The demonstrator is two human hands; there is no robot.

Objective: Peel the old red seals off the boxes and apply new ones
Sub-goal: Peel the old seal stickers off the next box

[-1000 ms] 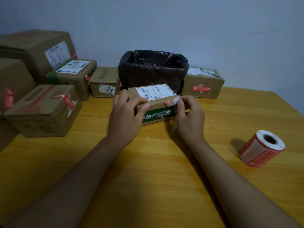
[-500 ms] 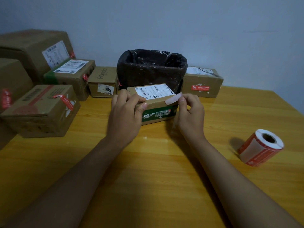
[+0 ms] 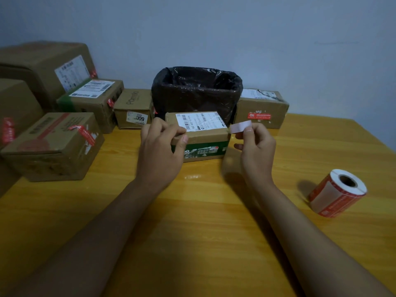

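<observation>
A small cardboard box (image 3: 201,133) with a white label and a green band stands mid-table. My left hand (image 3: 160,151) grips its near left corner, thumb on the front edge. My right hand (image 3: 256,144) pinches a peeled seal strip (image 3: 240,126), pale underside facing me, held just off the box's right top corner. Whether the strip's left tip still touches the box I cannot tell. A roll of red-and-white seals (image 3: 337,192) lies on its side at the right.
A bin lined with a black bag (image 3: 196,91) stands right behind the box. Several cardboard boxes with red seals sit at the left (image 3: 53,146) and back, one more at the back right (image 3: 261,110). Wooden table (image 3: 203,221), wall behind.
My right hand has pulled the seal up and to the right off the box's right corner. The left hand has kept its hold on the box.
</observation>
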